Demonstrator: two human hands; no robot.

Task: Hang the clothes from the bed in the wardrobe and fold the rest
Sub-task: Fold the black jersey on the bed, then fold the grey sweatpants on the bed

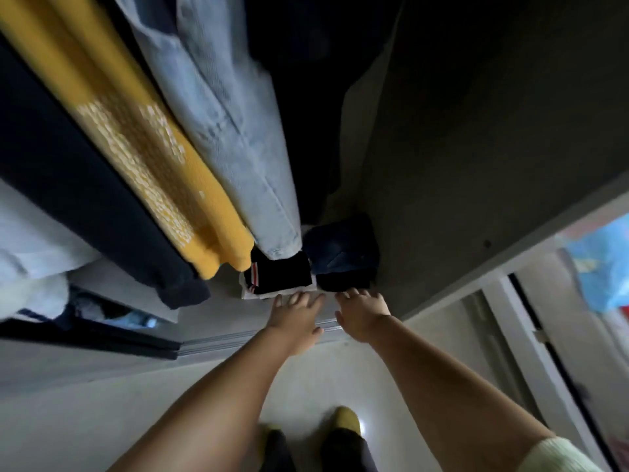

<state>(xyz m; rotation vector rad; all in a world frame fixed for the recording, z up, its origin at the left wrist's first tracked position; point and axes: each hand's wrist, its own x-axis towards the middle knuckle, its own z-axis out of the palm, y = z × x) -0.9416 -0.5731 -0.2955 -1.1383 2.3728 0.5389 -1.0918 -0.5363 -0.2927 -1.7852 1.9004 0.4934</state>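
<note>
At the bottom centre of the frame the person's 2 feet stand on a pale floor [85, 403]; the right foot wears a yellow slipper [348, 417], while the left one is mostly hidden in shadow. A cream ribbed sleeve cuff [558, 454] shows at the lower right corner. Both bare forearms reach up the frame from there toward the wardrobe.

Near the middle of the frame, the left hand [296, 316] and the right hand [360, 316] lie side by side, a little apart, fingers spread and fairly straight, gripping nothing. Their fingertips reach the front edges of 2 folded stacks on the wardrobe floor; actual contact is hard to confirm. The left hand meets a folded black garment with red-and-white striped trim [279, 275], lying on something white. The right hand meets a folded black piece [343, 281] with a folded dark blue denim item [340, 247] on top behind it.

Beyond the stacks, hanging clothes fill the upper left of the frame: a light blue denim garment [231, 131] in the upper centre, a yellow knit with a white pattern [136, 137] left of it, and a dark navy garment [68, 185] further left. White fabric [30, 240] sits at the left edge. The wardrobe's grey side wall [476, 131] fills the upper right. At the right edge, something light blue [602, 267] shows, blurred.
</note>
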